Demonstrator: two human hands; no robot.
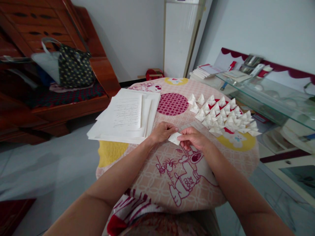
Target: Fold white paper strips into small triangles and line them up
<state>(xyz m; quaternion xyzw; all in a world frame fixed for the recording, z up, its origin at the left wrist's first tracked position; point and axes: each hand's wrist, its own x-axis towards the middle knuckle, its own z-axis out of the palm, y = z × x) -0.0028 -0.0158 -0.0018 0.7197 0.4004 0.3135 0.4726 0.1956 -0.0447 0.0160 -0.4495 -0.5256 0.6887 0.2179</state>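
A small folded piece of white paper (pixel 174 138) is held between my two hands, just over the near middle of the round table. My left hand (pixel 162 131) pinches its left edge, fingers closed. On the opposite side, my right hand (pixel 192 137) grips the paper's right corner between thumb and fingers. Several small folded paper boats (pixel 222 114) stand in rows on the table to the right, beyond my right hand. To the left of my hands lies a stack of paper sheets (pixel 128 114), the top one printed with lines of text.
A pink patterned tablecloth (pixel 152 177) covers the table. A glass shelf (pixel 270 95) with cups and papers stands close on the right. On the left is a wooden bench (pixel 73 108) with a dark patterned bag (pixel 75 67). Behind the table rises a white cabinet (pixel 180 39).
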